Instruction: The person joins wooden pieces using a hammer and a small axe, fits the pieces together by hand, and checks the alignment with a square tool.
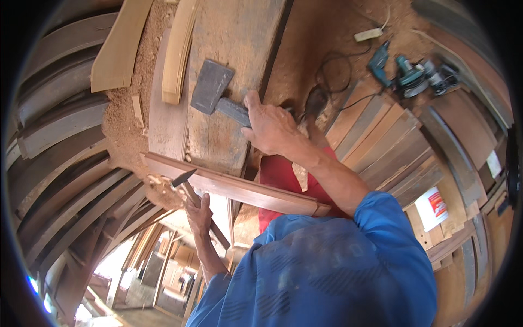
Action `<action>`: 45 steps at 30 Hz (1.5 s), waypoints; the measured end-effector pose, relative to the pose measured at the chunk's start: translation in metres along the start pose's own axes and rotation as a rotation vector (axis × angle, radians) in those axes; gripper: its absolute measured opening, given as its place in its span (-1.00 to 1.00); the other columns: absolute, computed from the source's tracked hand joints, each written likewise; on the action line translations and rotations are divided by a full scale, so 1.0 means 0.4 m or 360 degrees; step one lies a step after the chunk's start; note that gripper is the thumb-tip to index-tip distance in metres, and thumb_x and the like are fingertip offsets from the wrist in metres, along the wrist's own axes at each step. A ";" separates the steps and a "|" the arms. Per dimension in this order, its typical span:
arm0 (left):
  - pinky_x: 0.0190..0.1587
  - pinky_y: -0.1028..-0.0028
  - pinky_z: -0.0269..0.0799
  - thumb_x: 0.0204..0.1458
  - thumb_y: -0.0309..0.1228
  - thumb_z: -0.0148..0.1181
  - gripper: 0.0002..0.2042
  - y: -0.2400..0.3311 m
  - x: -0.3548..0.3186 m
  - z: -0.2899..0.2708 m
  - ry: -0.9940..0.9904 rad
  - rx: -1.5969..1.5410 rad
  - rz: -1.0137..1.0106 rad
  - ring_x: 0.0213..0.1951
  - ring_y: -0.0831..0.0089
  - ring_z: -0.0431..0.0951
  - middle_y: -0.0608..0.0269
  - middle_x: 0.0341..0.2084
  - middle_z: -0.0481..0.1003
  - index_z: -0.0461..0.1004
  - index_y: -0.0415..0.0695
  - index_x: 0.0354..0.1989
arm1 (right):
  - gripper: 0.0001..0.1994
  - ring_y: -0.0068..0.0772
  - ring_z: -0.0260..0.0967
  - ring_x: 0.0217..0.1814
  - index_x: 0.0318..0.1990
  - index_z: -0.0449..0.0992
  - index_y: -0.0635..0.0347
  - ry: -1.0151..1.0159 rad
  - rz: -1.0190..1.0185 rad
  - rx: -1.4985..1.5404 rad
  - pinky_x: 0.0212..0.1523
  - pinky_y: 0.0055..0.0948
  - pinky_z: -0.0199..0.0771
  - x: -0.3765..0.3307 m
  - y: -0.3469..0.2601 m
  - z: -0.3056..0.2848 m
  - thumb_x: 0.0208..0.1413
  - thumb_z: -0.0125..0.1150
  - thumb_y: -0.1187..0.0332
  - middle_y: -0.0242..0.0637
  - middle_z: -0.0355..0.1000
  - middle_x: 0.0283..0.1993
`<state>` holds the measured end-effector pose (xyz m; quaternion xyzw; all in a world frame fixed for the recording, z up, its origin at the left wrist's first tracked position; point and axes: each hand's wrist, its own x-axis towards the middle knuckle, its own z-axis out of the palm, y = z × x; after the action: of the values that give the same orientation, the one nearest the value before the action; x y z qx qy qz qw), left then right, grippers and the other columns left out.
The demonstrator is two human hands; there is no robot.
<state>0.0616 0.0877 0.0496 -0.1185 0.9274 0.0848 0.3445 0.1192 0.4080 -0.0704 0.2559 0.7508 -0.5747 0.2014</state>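
My left hand (200,214) is closed round the wooden handle of a hammer (183,178), whose small dark metal head points up beside a long reddish-brown board (234,186). That board lies crosswise in front of my body, over the near end of a thick workbench plank (231,38). My right hand (271,128) is closed on the end of a narrow dark grey piece (233,110) above the plank. Its other end meets a wider dark grey block (212,86); I cannot tell whether the two are joined.
Curved boards (65,71) are stacked along the left. Sawdust (121,122) covers the ground beside the bench. At the right stand corded power tools (411,76), with a power strip (368,35), a row of planks (381,136) and a white container (432,208).
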 end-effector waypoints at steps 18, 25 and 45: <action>-0.54 0.54 0.56 0.21 -0.38 0.30 -0.75 -0.184 0.094 0.147 -0.0207 -0.1118 0.0127 -0.55 0.49 0.62 0.19 -0.54 0.57 0.45 -0.35 -0.17 | -0.34 0.40 0.46 0.06 0.15 0.11 0.33 0.0376 -0.0031 -0.0408 0.11 0.07 0.42 0.011 -0.029 0.050 0.06 0.36 0.19 0.35 0.49 -0.10; -0.56 0.54 0.51 0.18 -0.27 0.36 -0.70 -0.163 0.064 0.155 0.0018 -0.1174 0.0034 -0.61 0.52 0.56 0.23 -0.61 0.53 0.43 -0.27 -0.25 | -0.38 0.44 0.44 0.04 0.13 0.12 0.34 0.0278 -0.0014 -0.0382 0.09 0.07 0.39 0.008 -0.041 0.042 0.08 0.35 0.22 0.34 0.47 -0.12; 0.00 0.02 0.48 0.03 -0.03 0.38 -0.44 -0.099 0.041 0.165 0.0540 -0.0457 -0.0286 -0.08 -0.21 0.60 -0.31 -0.22 0.59 0.47 -0.33 -0.05 | -0.60 0.24 0.45 0.04 0.01 0.37 0.23 -0.0597 -0.0110 -0.0928 -0.04 0.08 0.41 -0.190 0.011 -0.132 0.19 0.26 0.13 0.18 0.50 -0.08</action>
<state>0.1013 0.0629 -0.0136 -0.2608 0.9362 0.1638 0.1695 0.1812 0.4486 -0.0147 0.0519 0.8414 -0.3795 0.3811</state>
